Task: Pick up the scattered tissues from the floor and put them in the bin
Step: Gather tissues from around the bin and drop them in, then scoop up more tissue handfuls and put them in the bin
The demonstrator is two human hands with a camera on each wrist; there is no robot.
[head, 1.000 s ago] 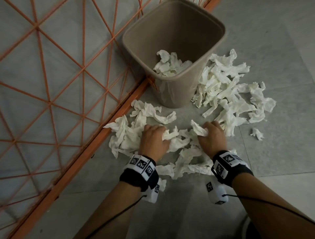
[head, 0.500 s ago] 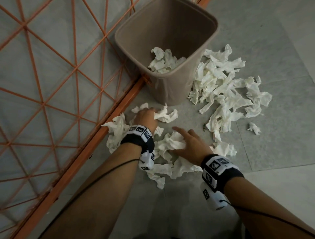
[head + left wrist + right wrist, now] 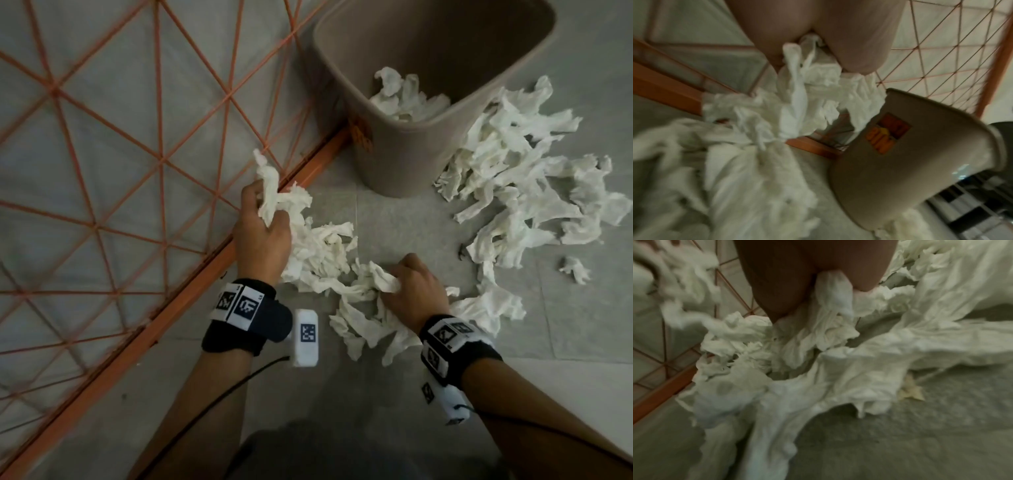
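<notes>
Left hand (image 3: 262, 236): now lifted off the floor, clutching a tissue wad (image 3: 279, 200), bin-bound. Right hand (image 3: 416, 286): closed on tissues (image 3: 366, 284) from the near pile. Brown bin (image 3: 387, 161): partly filled. Far pile (image 3: 524, 192): untouched.

We see crumpled white tissues strewn on the grey floor in two heaps: a near heap (image 3: 329, 260) just in front of the bin, and a bigger far-right heap (image 3: 527, 192) lying against the bin's right side, with one small scrap (image 3: 575, 269) apart at its near right. The tan plastic bin (image 3: 404, 154) stands upright at the far side, open-topped, with an orange label on its left wall. A few tissues in the bin (image 3: 404, 96) lie at its bottom.
</notes>
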